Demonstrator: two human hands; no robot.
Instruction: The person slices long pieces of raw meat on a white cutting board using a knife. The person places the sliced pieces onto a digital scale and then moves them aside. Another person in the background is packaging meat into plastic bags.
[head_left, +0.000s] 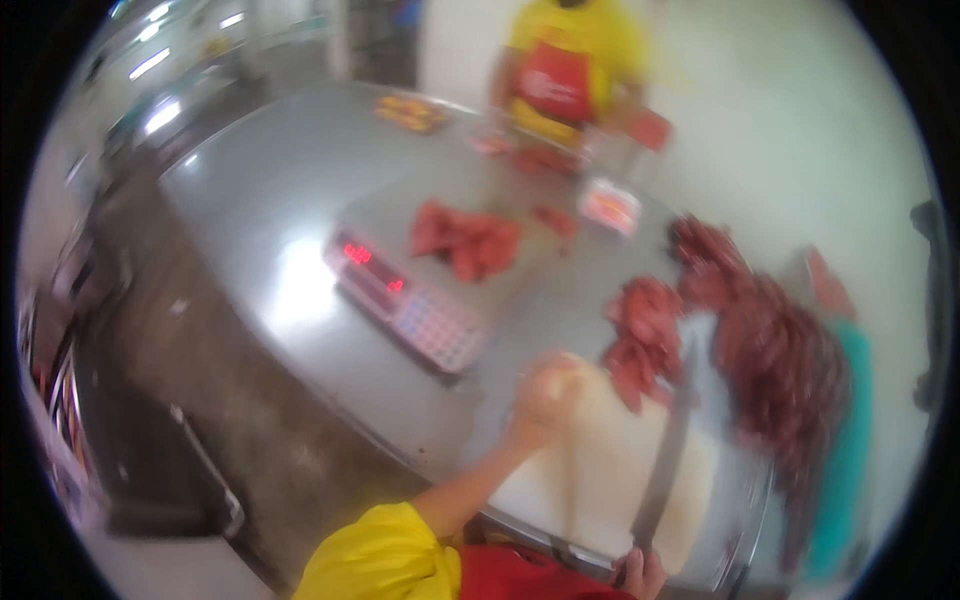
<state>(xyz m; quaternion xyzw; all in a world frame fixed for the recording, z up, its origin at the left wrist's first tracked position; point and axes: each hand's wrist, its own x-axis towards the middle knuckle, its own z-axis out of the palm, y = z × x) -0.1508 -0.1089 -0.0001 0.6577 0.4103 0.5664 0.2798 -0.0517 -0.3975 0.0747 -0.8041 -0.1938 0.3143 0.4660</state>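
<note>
My right hand (641,574) is closed around the handle of a long knife (664,470) at the near edge of a white cutting board (610,480). The blade points away from me over the board. My left hand (550,388) is at the board's far left corner, blurred, so its fingers cannot be made out. Cut red meat pieces (640,335) lie at the far edge of the board, close to the knife's tip. Right of the board rises a large heap of dark red meat (775,360). More meat pieces (465,240) rest on a digital scale (410,305) with lit red digits.
All this stands on a metal table (270,170). Across it is a person (570,70) in a yellow shirt and red apron, near a small white-and-red package (610,206). Yellow items (410,113) sit at the far edge. A teal strip (845,450) borders the heap's right side.
</note>
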